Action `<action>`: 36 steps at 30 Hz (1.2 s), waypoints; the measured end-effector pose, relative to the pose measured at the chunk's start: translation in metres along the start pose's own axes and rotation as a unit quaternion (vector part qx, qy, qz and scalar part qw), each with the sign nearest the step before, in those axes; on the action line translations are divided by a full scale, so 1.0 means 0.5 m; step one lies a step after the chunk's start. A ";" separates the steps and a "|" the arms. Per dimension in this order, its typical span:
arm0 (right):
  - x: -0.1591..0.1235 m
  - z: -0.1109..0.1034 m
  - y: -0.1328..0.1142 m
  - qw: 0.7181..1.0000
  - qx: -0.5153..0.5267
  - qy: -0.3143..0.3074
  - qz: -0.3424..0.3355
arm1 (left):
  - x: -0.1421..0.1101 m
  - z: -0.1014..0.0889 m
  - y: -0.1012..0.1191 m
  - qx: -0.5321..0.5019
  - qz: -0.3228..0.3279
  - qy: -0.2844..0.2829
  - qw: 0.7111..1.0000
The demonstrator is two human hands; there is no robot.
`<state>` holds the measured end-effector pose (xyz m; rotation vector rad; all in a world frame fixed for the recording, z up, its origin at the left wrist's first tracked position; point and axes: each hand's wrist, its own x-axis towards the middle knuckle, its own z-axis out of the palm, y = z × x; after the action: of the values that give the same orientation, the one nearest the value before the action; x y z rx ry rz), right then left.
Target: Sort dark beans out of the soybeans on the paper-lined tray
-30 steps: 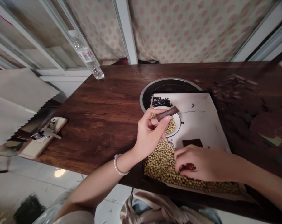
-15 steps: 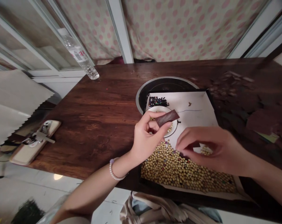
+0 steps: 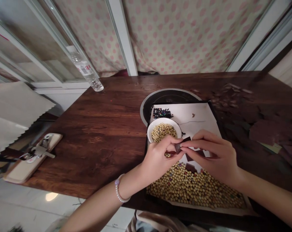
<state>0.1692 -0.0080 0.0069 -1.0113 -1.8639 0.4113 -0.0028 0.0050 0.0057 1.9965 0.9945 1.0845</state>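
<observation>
My left hand (image 3: 157, 154) pinches a small dark brown strip (image 3: 178, 147) between thumb and fingers, above the tray. Against that strip, the fingertips of my right hand (image 3: 213, 153) are pressed together. A tiny pale speck shows at those tips, too small to name. Just behind my left hand stands a white bowl (image 3: 149, 132) of yellowish beads (image 3: 164, 130). More yellowish beads (image 3: 184, 190), with a few coloured ones, cover the near part of the shallow tray (image 3: 201, 111). Dark brown pieces (image 3: 191, 167) lie under my right hand, partly hidden by it.
Dark beads (image 3: 162, 113) sit in the tray's far left corner. Beneath the tray is a round dark plate (image 3: 146, 104). Brown scraps (image 3: 233, 96) cover the right side of the wooden table (image 3: 107, 129). A plastic bottle (image 3: 87, 71) and a clipboard-like thing (image 3: 34, 158) are at left.
My right hand has moved up and left from the beads to the brown strip. My left hand has lowered with the strip, uncovering more of the bowl. The view has tilted slightly.
</observation>
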 end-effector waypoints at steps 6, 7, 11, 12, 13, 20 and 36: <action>-0.004 0.010 0.005 1.000 -0.011 0.014 0.008 | -0.002 0.002 -0.006 -0.001 -0.024 0.001 1.000; -0.004 0.012 0.005 1.000 -0.009 0.011 0.018 | -0.002 0.002 -0.006 0.004 -0.025 -0.003 1.000; -0.003 0.017 0.004 0.999 -0.012 0.016 0.046 | -0.004 0.001 -0.002 0.018 -0.015 -0.005 1.000; -0.003 0.018 0.003 0.999 -0.014 0.019 0.046 | -0.005 0.001 -0.002 0.020 -0.010 -0.005 1.000; -0.003 0.018 0.002 0.999 -0.014 0.019 0.043 | -0.005 0.000 -0.001 0.024 -0.004 -0.006 1.000; -0.001 0.022 0.001 0.998 -0.027 0.047 0.045 | -0.006 0.002 -0.008 0.049 0.023 0.008 0.999; 0.023 0.017 0.039 0.987 -0.001 0.098 0.128 | 0.007 0.002 -0.006 0.001 -0.054 0.107 0.993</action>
<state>0.1686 0.0141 -0.0034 -1.2532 -1.5641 0.4437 -0.0016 0.0092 0.0040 1.8328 1.2007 1.2567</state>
